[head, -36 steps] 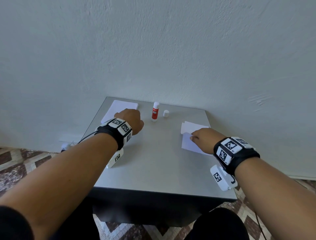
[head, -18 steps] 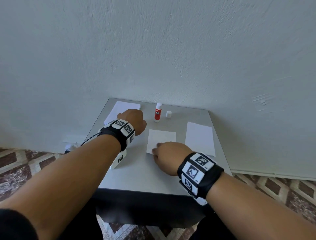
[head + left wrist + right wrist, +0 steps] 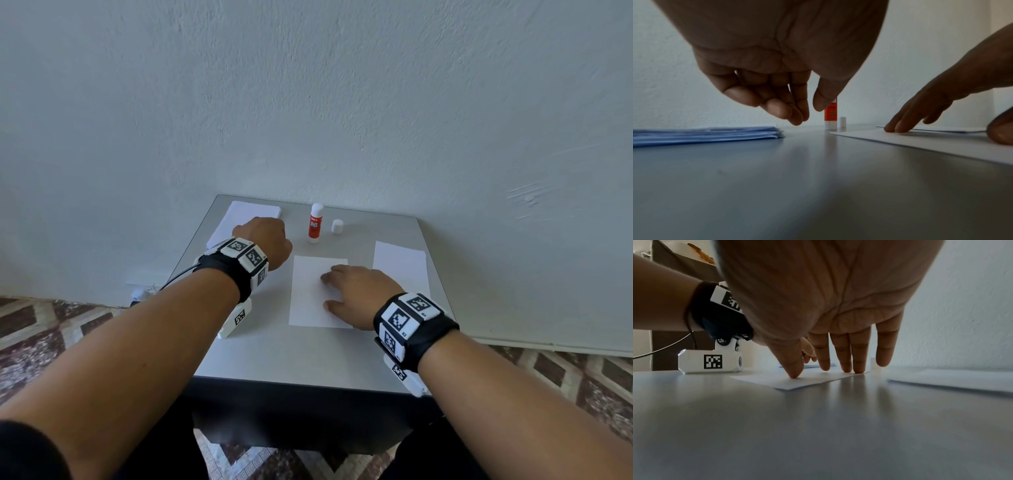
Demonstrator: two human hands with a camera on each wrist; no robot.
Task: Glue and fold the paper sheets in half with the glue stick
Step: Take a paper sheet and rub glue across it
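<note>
A white paper sheet (image 3: 310, 291) lies flat in the middle of the grey table (image 3: 308, 356). My right hand (image 3: 356, 294) presses straight fingers (image 3: 857, 356) down on this sheet (image 3: 789, 381). My left hand (image 3: 265, 241) hovers just above the table with loosely curled fingers (image 3: 781, 107), holding nothing. An uncapped red glue stick (image 3: 315, 223) stands upright at the back, its white cap (image 3: 337, 226) beside it. A stack of sheets (image 3: 239, 219) lies at the back left, and another stack of paper (image 3: 400, 267) at the right.
A pale wall (image 3: 342, 102) rises directly behind the table. Patterned floor tiles (image 3: 51, 329) surround it. The table's front part is bare grey surface.
My right hand drew one sheet from the right pile to the table's middle, and now lies flat on it. The left hand stayed nearly still.
</note>
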